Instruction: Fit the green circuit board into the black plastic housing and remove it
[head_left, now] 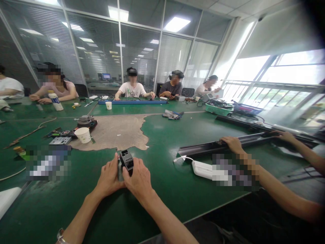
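Note:
A small black boxy electronic module is held between my two hands above the green tabletop. Slots and terminal-like openings mark its top and near face; its exact kind I cannot make out. My left hand lies along its left side, fingers pointing up and thumb running beneath my right hand. From the right, my right hand grips it, with the thumb on the near face and the fingers along the far right side. The module's lower part is hidden by my hands.
A paper cup stands beside dismantled electronic parts on a torn brown sheet. At right, a co-worker's hands touch a long black rail; a white power strip lies nearer. Several people sit across the table.

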The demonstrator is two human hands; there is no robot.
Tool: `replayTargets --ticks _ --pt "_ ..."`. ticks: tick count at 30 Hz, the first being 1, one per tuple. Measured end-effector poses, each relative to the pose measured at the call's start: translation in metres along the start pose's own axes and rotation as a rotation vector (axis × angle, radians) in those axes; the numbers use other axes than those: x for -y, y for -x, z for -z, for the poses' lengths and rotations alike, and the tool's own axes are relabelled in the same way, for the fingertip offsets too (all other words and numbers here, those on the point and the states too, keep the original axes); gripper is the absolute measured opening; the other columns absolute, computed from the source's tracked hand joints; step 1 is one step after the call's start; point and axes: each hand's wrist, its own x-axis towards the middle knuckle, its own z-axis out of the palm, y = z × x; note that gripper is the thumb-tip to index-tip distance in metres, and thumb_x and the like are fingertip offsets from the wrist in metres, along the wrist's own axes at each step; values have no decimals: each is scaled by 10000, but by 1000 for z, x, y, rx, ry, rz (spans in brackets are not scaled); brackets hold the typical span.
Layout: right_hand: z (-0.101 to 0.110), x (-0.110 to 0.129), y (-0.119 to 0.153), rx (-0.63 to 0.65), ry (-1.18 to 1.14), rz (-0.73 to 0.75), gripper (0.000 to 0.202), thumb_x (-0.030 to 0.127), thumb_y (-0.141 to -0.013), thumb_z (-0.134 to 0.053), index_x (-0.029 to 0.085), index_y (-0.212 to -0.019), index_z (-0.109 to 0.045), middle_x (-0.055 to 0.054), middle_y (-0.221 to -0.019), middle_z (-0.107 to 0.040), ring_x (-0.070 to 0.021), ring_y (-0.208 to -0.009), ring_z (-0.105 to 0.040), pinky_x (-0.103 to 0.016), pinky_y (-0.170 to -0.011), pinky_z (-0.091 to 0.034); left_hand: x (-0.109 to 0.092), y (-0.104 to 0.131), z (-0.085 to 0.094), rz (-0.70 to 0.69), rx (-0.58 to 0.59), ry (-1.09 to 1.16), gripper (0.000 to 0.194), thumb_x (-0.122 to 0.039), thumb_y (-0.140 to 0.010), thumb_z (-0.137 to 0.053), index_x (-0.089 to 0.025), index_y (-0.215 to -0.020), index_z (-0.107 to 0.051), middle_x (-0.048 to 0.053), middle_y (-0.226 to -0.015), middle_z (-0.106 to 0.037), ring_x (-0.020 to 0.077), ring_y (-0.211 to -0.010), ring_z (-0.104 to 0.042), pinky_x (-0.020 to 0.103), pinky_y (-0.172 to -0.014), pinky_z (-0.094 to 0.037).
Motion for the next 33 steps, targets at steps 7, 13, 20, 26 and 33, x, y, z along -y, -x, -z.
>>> replayTargets --ticks 7,13,20,26,33 --pt "25 -28 -17 -92 22 -15 298 378 -877 -476 174 -1093 -491 -70 -979 -551 -191 -897 -559 -282 -771 -426 -2 0 4 -1 14 -34 1072 -690 -620 -625 -173 -1446 -178 171 -1426 -366 356 -1244 -377 485 -986 -293" --pt "20 -59 -15 -44 169 -93 266 371 -881 -470 168 -1051 -490 -71 -965 -535 -194 -847 -566 -287 -725 -417 -5 -1 6 13 21 -30 1044 -696 -613 -626 -176 -1429 -232 173 -1411 -385 361 -1246 -383 483 -991 -289" --pt "8 -69 -8 8 232 -147 261 396 -864 -483 175 -1003 -479 -69 -949 -522 -200 -809 -570 -287 -679 -400 -7 -2 5 20 8 -38 1029 -699 -599 -631 -181 -1412 -271 162 -1397 -404 356 -1237 -390 467 -984 -294" --pt "7 -75 -6 2 201 -155 348 459 -843 -500 183 -1053 -475 -67 -956 -528 -214 -860 -568 -288 -706 -403 -9 -3 5 41 26 -60 997 -721 -616 -595 -174 -1396 -301 156 -1394 -409 346 -1231 -388 452 -981 -290" --pt "5 -72 -7 -33 68 -164 273 415 -854 -497 182 -993 -531 -70 -918 -561 -207 -844 -574 -294 -733 -410 -10 -3 6 47 20 -48 926 -686 -641 -603 -203 -1381 -331 131 -1379 -431 332 -1221 -395 440 -978 -291"
